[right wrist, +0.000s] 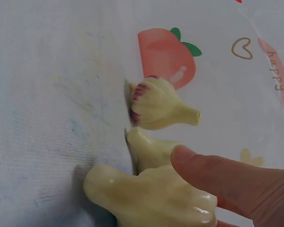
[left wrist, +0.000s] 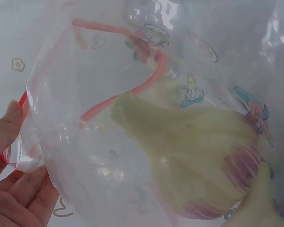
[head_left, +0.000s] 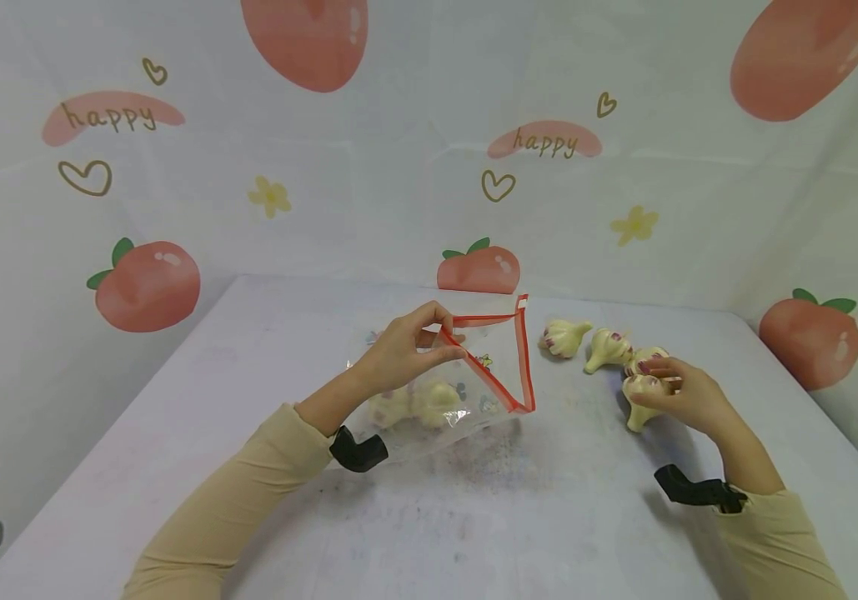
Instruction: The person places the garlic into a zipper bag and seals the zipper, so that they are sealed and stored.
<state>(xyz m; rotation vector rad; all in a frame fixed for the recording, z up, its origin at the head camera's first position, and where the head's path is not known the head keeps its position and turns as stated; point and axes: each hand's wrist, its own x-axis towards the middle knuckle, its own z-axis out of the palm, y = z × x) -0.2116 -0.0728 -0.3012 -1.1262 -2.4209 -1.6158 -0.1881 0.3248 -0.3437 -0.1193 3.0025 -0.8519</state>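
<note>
My left hand (head_left: 398, 350) pinches the red-trimmed mouth of a clear zip bag (head_left: 524, 367), thumb on one side and fingers on the other, and the mouth gapes to the right. Inside the bag lie garlic bulbs (head_left: 438, 404), pale with purple patches; the left wrist view shows one bulb (left wrist: 194, 156) large through the printed plastic. On the right, my right hand (head_left: 687, 398) grips the nearest loose garlic bulb (head_left: 639, 408) between thumb and fingers. Its stem points toward me, and the right wrist view has the thumb (right wrist: 203, 165) against its side.
Behind the gripped bulb, more garlic bulbs (head_left: 609, 348) lie in a slanting row on the white table (head_left: 549, 517), the farthest bulb (head_left: 565, 338) close to the bag's mouth. A white printed backdrop (head_left: 398, 167) stands around the table. Black straps (head_left: 357, 450) circle both wrists.
</note>
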